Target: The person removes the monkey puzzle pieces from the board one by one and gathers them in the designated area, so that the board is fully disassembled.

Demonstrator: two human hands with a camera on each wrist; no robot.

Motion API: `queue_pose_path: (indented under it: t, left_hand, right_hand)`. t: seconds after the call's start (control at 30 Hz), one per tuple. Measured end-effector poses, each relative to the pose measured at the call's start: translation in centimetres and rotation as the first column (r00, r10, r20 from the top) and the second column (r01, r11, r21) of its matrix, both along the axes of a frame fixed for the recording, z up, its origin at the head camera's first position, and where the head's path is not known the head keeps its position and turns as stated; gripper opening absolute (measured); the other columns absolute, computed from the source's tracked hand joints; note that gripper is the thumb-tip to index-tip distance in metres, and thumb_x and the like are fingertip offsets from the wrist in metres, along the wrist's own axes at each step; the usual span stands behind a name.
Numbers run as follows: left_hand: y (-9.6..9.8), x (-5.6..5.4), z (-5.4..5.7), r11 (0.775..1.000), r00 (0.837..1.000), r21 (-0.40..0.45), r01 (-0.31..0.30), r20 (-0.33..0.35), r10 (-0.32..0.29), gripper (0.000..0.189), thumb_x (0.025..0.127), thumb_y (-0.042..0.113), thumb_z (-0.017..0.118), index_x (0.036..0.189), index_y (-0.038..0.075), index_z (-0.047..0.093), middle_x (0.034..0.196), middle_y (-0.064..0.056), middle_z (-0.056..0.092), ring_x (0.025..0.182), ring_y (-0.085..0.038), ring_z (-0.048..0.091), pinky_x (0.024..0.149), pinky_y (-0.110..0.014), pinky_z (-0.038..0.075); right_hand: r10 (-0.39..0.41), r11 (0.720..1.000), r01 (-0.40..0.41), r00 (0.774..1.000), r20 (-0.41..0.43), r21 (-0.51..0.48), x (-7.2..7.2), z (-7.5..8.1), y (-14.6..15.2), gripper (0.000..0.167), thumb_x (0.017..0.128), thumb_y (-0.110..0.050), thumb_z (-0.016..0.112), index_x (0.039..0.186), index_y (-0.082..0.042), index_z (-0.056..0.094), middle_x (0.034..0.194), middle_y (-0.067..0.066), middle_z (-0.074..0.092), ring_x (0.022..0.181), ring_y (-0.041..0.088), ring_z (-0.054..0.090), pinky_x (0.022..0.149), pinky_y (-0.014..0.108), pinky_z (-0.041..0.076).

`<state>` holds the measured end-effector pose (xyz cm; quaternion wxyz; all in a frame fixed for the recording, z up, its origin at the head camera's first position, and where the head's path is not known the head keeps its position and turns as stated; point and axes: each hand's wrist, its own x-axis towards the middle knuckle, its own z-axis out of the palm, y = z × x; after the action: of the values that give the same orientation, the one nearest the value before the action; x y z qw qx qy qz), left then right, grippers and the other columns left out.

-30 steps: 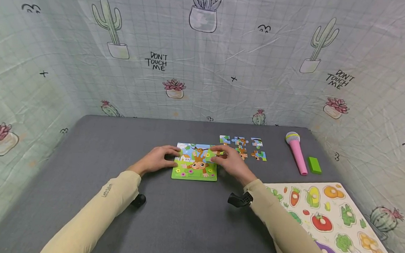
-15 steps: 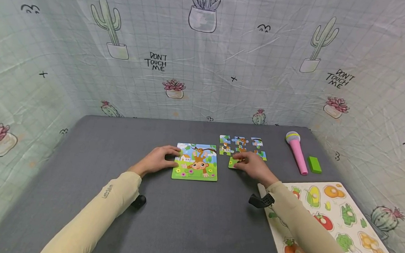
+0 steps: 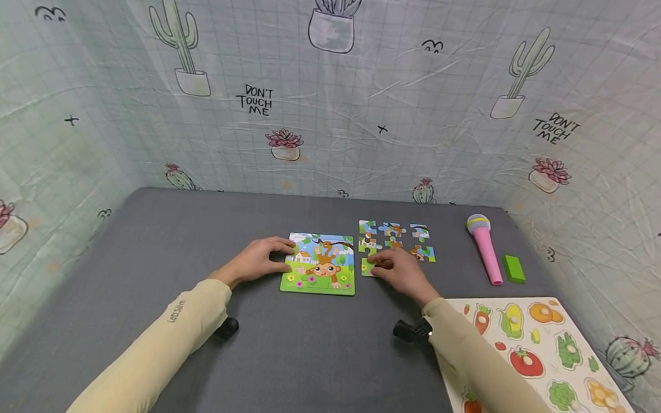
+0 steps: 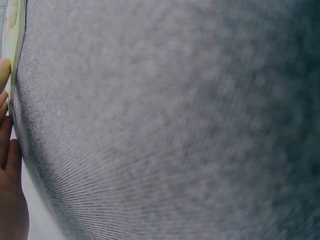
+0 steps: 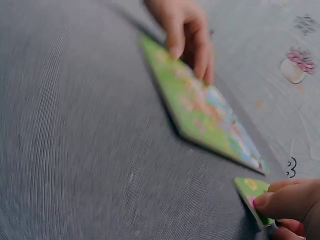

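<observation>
My left hand (image 3: 257,259) rests thumb and fingertips, spread apart, on the left edge of a jigsaw puzzle board (image 3: 331,288) in the head view. The board lies flat and shows a monkey, a small house and flowers on green. To its right, my right hand (image 3: 401,272) pinches a green puzzle piece (image 3: 366,269) with a yellow flower. The right wrist view shows the thumb over that puzzle piece (image 5: 249,186), with a pink flower beside it. My right hand partly hides several loose puzzle pieces (image 3: 393,229) laid out in rows behind it.
A pink toy microphone (image 3: 485,249) and a green block (image 3: 513,269) lie at the back right. A large vegetable puzzle board (image 3: 576,322) is under my right sleeve at the front right. Behind the grey table (image 3: 309,363) hangs a patterned cloth (image 3: 338,80).
My right hand moved right from the puzzle board to the loose pieces and took hold of the green puzzle piece. It then drew the piece slightly left. The left hand stayed put.
</observation>
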<state>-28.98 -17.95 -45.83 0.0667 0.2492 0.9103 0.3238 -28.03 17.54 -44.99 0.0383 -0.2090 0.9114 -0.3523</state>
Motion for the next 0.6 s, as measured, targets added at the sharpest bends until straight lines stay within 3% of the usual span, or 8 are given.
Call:
queue_pose_path:
  t: [0.17,0.23,0.6]
  left_hand:
    - [-0.1,0.0,-0.1,1.000,1.000,-0.002,0.002,-0.006,-0.002,0.044,0.089,0.025,0.074,0.127,0.005,0.066,0.142,-0.009,0.052,0.135,-0.032,0.043,0.112,-0.051,0.034]
    - [0.0,0.0,-0.1,1.000,1.000,-0.002,0.001,-0.004,-0.001,0.044,0.089,0.025,0.074,0.127,0.004,0.066,0.142,-0.009,0.052,0.135,-0.032,0.043,0.112,-0.051,0.034]
    - [0.0,0.0,-0.1,1.000,1.000,-0.001,-0.001,0.006,0.001,0.044,0.089,0.025,0.074,0.127,0.004,0.065,0.142,-0.009,0.052,0.135,-0.032,0.042,0.112,-0.051,0.034]
  right_hand:
    - [0.046,0.999,-0.044,0.989,-0.138,0.023,0.0,-0.2,0.1,0.020,0.088,-0.011,0.073,0.107,-0.005,0.075,0.106,0.013,0.065,0.091,0.028,0.066,0.077,0.044,0.055]
    - [0.056,0.998,-0.054,0.986,-0.156,0.018,0.0,-0.3,0.3,0.020,0.087,-0.011,0.074,0.106,-0.004,0.074,0.104,0.013,0.065,0.087,0.026,0.065,0.074,0.043,0.055]
    - [0.059,0.998,-0.058,0.997,-0.043,0.021,-0.3,-0.5,1.2,0.031,0.086,-0.014,0.077,0.114,-0.003,0.071,0.109,0.011,0.065,0.094,0.026,0.062,0.082,0.042,0.052]
